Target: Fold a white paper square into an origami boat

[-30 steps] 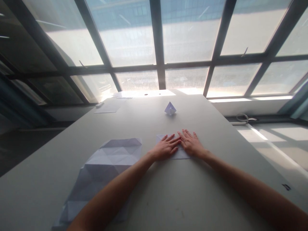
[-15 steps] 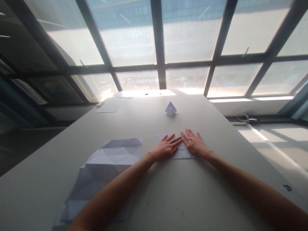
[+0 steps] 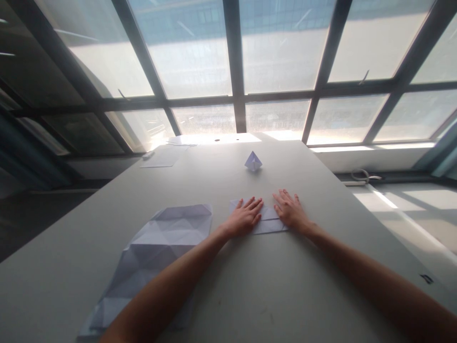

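A folded sheet of white paper [image 3: 270, 226] lies flat on the table, with crease lines across it. My left hand [image 3: 245, 217] rests palm down on its left part, fingers stretched out. Over its right end lies my right hand [image 3: 290, 209], also flat with the fingers extended. Both hands cover much of the paper, so its full outline is hidden. Beyond them stands a small pointed origami piece [image 3: 253, 162]. A large creased sheet of paper [image 3: 160, 233] spreads out on the left, partly beneath my left forearm.
The white table [image 3: 285, 281] reaches toward the windows. Some flat papers [image 3: 159, 157] lie at its far left. A small black mark [image 3: 426, 278] shows near the right edge. A coiled cable [image 3: 360, 176] sits beyond that edge, by the window wall.
My hands have moved apart: the left slid slightly left, the right slightly right. A wider strip of the folded paper shows between them. The origami piece stays where it was.
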Tool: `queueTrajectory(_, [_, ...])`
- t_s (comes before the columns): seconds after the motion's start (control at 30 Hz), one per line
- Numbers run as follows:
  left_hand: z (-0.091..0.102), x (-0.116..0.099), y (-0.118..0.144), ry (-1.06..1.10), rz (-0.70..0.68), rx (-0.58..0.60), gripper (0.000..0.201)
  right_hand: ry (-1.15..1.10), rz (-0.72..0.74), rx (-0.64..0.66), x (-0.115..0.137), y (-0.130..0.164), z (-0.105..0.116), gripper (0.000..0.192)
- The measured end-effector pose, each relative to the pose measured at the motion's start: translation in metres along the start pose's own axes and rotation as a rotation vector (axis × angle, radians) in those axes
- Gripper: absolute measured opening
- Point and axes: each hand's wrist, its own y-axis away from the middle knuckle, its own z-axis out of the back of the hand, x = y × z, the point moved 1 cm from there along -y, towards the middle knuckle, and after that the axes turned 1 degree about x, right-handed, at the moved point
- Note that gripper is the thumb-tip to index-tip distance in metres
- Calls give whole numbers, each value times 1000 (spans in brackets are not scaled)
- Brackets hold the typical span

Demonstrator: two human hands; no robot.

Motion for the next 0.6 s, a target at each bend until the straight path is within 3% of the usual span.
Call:
queueTrajectory(0.17, [5,-3,1,13,-47,-6,52,-3,-47,35,-3,-1,-2,48])
queueTrajectory(0.3, [11,-6,2,64,-169,32,49,-19,36,52,-2,-1,-1,52])
queueTrajectory(0.43, [10,-5,2,46,-116,37,48,-16,143,101,-1,0,1,60])
queueTrajectory(0.6, [5,0,0,13,-8,25,60,-7,150,136,-2,-1,2,64])
